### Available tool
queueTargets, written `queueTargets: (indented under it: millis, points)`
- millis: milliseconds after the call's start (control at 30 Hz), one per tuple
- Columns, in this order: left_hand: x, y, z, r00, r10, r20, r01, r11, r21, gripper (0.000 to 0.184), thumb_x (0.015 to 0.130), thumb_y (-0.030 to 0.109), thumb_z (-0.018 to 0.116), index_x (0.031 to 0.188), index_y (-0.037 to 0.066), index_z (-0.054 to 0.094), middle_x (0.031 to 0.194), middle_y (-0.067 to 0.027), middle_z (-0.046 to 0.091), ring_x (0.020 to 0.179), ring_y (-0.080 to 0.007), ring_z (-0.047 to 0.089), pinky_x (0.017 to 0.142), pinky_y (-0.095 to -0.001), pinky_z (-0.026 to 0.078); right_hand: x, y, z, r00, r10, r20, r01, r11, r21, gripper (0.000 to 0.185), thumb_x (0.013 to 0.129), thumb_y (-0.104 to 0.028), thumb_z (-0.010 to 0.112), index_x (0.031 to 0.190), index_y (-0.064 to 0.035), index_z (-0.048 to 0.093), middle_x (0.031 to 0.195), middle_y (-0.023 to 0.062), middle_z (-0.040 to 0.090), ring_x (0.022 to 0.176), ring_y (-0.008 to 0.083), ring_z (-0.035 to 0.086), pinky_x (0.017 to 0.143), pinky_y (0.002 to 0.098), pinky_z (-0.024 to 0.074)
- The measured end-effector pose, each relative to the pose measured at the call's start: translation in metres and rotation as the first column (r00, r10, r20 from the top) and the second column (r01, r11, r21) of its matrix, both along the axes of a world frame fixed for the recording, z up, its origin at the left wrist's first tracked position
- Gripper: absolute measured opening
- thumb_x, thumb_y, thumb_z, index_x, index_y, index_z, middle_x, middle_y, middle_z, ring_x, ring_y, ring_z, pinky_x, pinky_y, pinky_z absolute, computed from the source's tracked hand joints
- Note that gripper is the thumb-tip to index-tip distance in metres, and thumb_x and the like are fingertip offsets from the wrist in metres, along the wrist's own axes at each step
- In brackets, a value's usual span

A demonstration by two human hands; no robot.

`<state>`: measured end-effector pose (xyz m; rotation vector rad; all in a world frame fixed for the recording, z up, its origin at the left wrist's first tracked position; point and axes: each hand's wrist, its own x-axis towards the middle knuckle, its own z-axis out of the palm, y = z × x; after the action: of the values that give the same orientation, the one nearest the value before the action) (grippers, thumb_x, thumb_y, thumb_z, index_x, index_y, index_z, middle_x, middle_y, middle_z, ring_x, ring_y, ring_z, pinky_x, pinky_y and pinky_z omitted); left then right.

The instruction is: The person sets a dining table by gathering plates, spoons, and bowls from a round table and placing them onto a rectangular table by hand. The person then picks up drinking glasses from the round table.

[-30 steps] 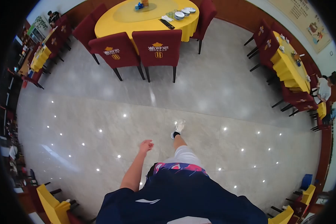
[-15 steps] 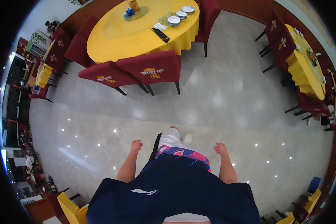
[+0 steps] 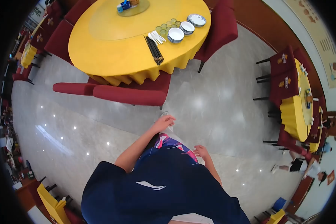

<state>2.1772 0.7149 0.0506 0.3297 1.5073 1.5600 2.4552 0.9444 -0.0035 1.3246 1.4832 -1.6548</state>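
My left hand (image 3: 164, 123) hangs in front of my body, fingers loosely apart, holding nothing, just below the near red chair (image 3: 130, 96). Lower and to the right, my right hand (image 3: 201, 151) is beside my shorts with its fingers apart and nothing in it. Ahead stands a round table with a yellow cloth (image 3: 104, 56). On it lie black chopsticks (image 3: 154, 50), white spoons (image 3: 156, 37), green glasses (image 3: 163, 29), stacked bowls (image 3: 176, 34) and stacked plates (image 3: 196, 20). Neither hand touches the table.
Another red chair (image 3: 218, 31) stands at the table's right side. At the right are more red chairs (image 3: 283, 80) and a second yellow table (image 3: 296, 115). A person (image 3: 313, 168) is at the far right. Another yellow-covered piece (image 3: 52, 203) is at the lower left.
The round table and its chairs have come nearer, and the tableware looks larger. My left hand has moved up and right; my right hand is closer to my body. A person shows more fully at right.
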Motion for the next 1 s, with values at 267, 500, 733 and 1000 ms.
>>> queueTargets:
  millis: [267,500,733,1000]
  points:
    - [-0.123,0.125,0.055,0.958,0.016,0.288,0.002,0.998,-0.061,0.022,0.09,0.018,0.05,0.106,0.005,0.057,0.086,-0.0062,0.062,0.077,-0.012,0.059,0.071,-0.0254,0.048,-0.033,0.125,0.038,0.93,-0.36,0.073,0.351,0.93,0.106,0.033,0.088,-0.027,0.049,0.113,-0.007,0.054,0.091,0.0118,0.064,0.079,0.0198,0.062,0.066,0.0338,0.0488]
    - [-0.193,0.188,0.005,0.73,0.504,0.462,-0.46,0.862,-0.214,0.025,0.09,0.019,0.049,0.108,0.003,0.055,0.09,-0.0084,0.061,0.081,-0.0155,0.059,0.073,-0.0293,0.049,-0.036,0.253,-0.047,0.85,0.477,-0.224,-0.356,0.833,0.424,0.025,0.086,-0.027,0.053,0.097,-0.0063,0.063,0.084,0.0073,0.063,0.076,0.017,0.06,0.069,0.0342,0.0481]
    - [-0.237,0.227,0.017,0.617,0.738,0.274,-0.649,0.674,-0.353,0.023,0.089,0.019,0.047,0.104,0.004,0.057,0.088,-0.0092,0.062,0.079,-0.0158,0.06,0.071,-0.0298,0.05,-0.189,0.394,-0.014,0.994,-0.109,-0.016,0.109,0.994,-0.005,0.038,0.084,-0.034,0.054,0.112,-0.009,0.054,0.089,0.01,0.065,0.076,0.0198,0.062,0.066,0.0343,0.0495]
    - [-0.278,0.263,0.035,0.393,0.883,0.257,-0.82,0.463,-0.336,0.029,0.087,0.016,0.05,0.113,0.002,0.049,0.092,-0.009,0.057,0.08,-0.0175,0.058,0.069,-0.0304,0.05,-0.298,0.518,-0.007,0.973,-0.226,-0.037,0.229,0.966,0.123,0.031,0.091,-0.028,0.047,0.114,-0.0079,0.053,0.095,0.0108,0.064,0.08,0.019,0.061,0.07,0.033,0.0481]
